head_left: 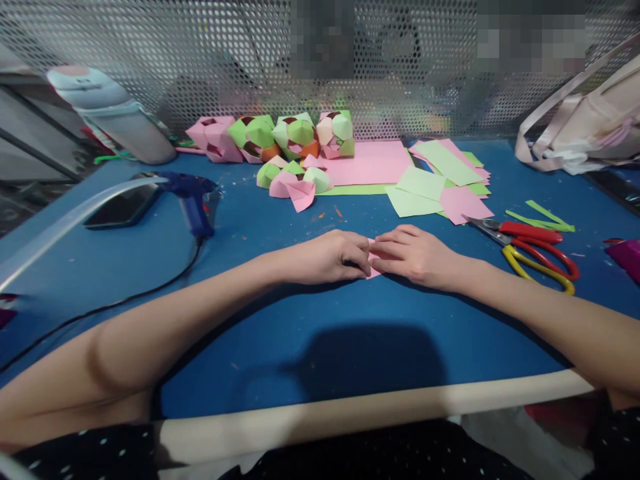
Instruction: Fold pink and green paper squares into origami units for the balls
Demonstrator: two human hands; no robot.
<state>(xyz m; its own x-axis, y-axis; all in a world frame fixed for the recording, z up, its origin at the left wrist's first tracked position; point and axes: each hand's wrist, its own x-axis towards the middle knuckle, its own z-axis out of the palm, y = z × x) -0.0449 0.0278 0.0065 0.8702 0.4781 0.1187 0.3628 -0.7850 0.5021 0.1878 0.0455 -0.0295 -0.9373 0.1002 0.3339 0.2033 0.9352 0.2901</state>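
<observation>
A small piece of pink paper [372, 268] lies on the blue table between my two hands, mostly covered by my fingers. My left hand [345, 257] has its fingers curled and closed on the paper's left side. From the other side my right hand [413, 255] holds the paper against the table, its fingers reaching over the right part. Whether the paper has a crease is hidden. Beyond the hands sit folded pink and green paper pieces [294, 183] and, farther back, a row of rounded paper shapes [255, 137].
Loose pink and green sheets [417, 190] lie at the back right. Red-handled pliers [530, 232] and yellow-red scissors [540, 263] rest near my right forearm, by green strips [543, 215]. At left are a blue glue gun [193, 200] with cord, a dark phone [123, 205] and a bottle [117, 117].
</observation>
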